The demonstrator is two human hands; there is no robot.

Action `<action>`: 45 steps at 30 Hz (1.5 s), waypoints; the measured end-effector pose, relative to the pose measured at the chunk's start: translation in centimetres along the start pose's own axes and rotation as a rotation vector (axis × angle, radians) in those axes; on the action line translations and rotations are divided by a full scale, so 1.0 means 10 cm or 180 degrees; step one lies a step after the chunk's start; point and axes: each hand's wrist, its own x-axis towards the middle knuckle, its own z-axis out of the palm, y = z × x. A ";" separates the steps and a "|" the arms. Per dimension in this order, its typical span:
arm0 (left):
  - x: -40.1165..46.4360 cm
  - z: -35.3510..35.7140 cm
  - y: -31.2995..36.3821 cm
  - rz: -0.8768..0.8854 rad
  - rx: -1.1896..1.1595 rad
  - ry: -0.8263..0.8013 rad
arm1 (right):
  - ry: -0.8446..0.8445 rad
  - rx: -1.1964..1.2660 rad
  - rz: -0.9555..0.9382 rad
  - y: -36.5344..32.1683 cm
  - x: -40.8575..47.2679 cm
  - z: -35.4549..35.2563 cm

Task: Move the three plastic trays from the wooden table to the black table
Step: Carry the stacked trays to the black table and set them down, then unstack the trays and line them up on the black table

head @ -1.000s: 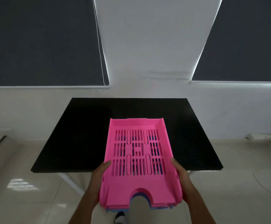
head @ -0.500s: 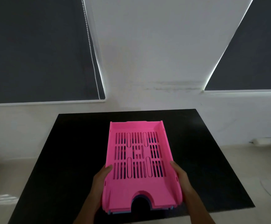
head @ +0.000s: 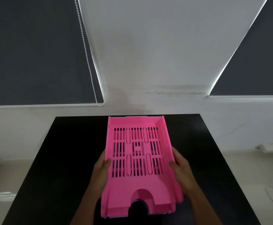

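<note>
A stack of plastic trays [head: 137, 184] is over the middle of the black table [head: 54, 168]. The top tray is pink with a slotted floor and an arched notch in its near edge. A second pink edge and a bluish-grey edge [head: 142, 217] show beneath it at the front. My left hand [head: 102, 169] grips the stack's left side wall, thumb over the rim. Gripping the right side wall the same way is my right hand [head: 179, 166]. Whether the stack touches the table I cannot tell.
The black table stands against a white wall [head: 165, 54] with dark roller blinds [head: 31, 51] on both sides. A bead cord [head: 85, 51] hangs by the left blind. Pale floor lies left and right of the table, with a white object [head: 272, 147] by the right wall.
I have come closer to the black table, and the tray stack has moved forward from its near edge to over its middle. Both hands keep their grip on the sides.
</note>
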 end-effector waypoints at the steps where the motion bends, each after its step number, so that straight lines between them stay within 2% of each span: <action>1: 0.01 0.05 0.06 0.0045 0.0008 0.0030 | 0.0032 -0.0029 -0.0056 -0.05 0.02 -0.08; 8: 0.12 1.01 0.25 0.0330 0.0580 -0.0147 | 0.0426 -0.0411 -0.0052 -0.15 0.10 -0.99; 16: 0.19 2.28 0.04 0.0095 0.0839 -0.0587 | 0.0892 -0.0576 0.0070 0.01 0.02 -2.19; 21: 0.30 2.75 -0.09 -0.0136 0.0953 -0.0431 | 0.0897 -0.0522 0.0140 0.23 0.07 -2.56; 30: 0.43 3.01 -0.41 -0.0725 0.1110 -0.0177 | 0.0693 -0.0723 0.0334 0.72 0.29 -2.76; 45: 0.43 2.97 -0.55 -0.0960 0.1184 -0.0177 | 0.0591 -0.1113 0.0573 1.00 0.35 -2.76</action>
